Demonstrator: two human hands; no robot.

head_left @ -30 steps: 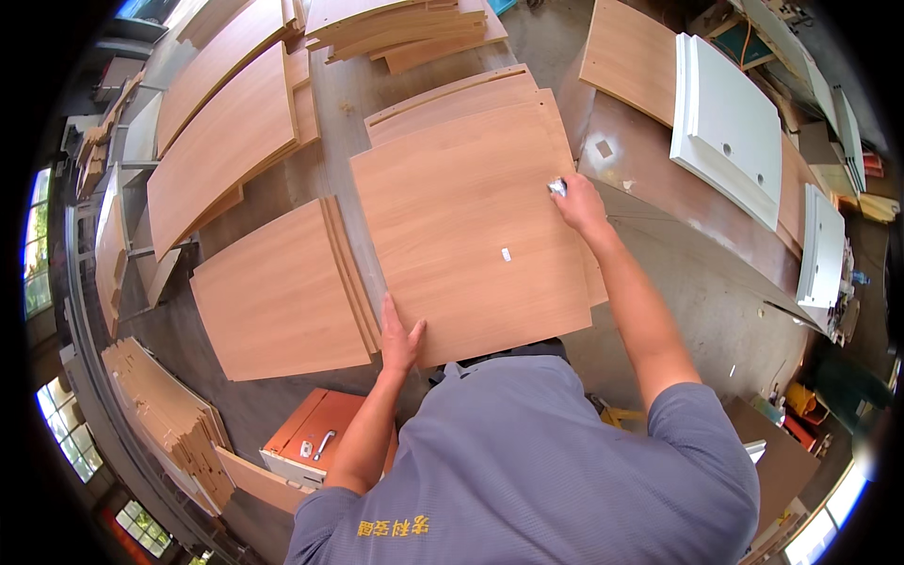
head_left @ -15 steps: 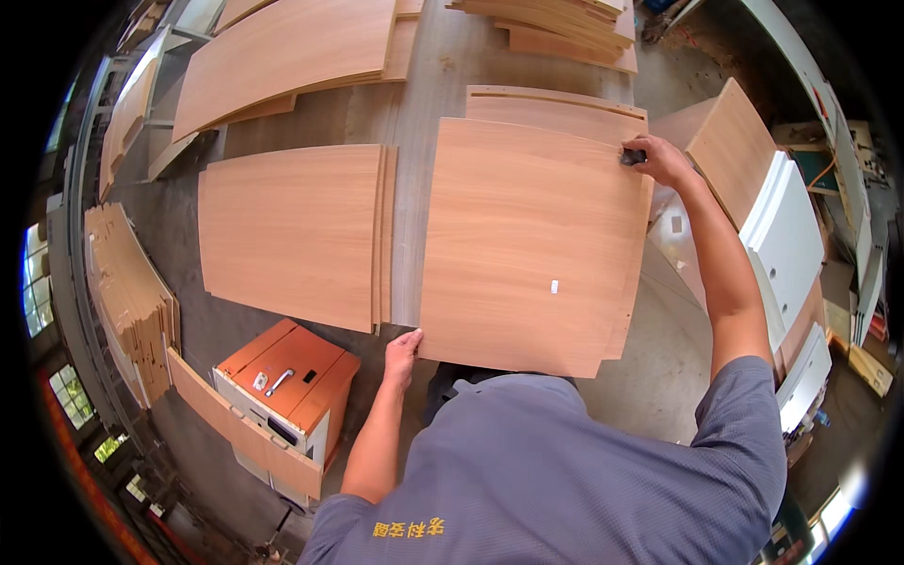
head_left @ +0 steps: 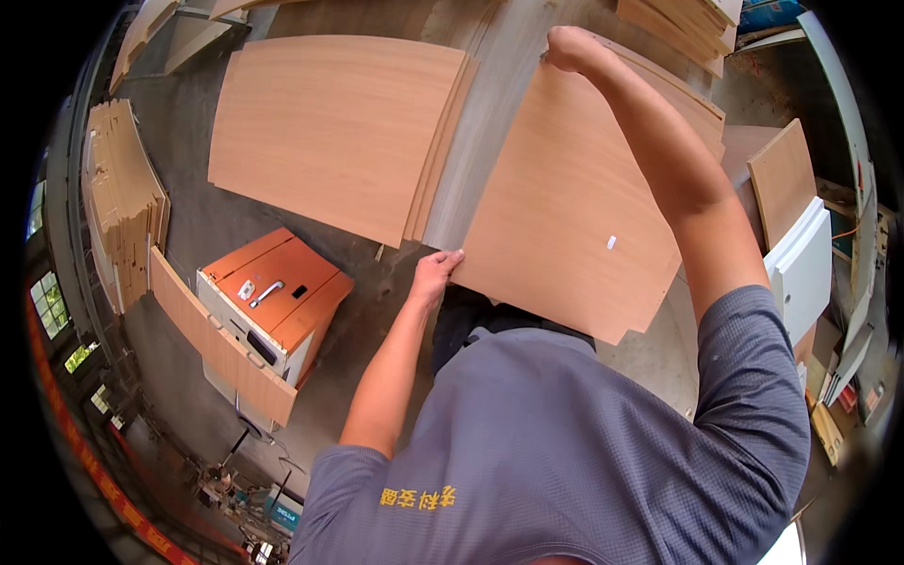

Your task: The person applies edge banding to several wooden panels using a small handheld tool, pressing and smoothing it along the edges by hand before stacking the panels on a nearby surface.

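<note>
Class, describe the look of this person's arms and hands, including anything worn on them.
Short sleeves of textured grey fabric leave both forearms bare. The left hand and right hand wear no gloves, and no watch or bracelet shows.

Floor (head_left: 365, 318) — grey; windows (head_left: 49, 303) at left — daylit; cabinet (head_left: 306, 247), orange-topped

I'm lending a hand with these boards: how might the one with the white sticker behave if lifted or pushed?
The board is probably stiff, since it looks like a flat wood panel. It may feel awkward, being broad and thin. Pushed, it might slide over the board beneath, as its face looks smooth.
</note>
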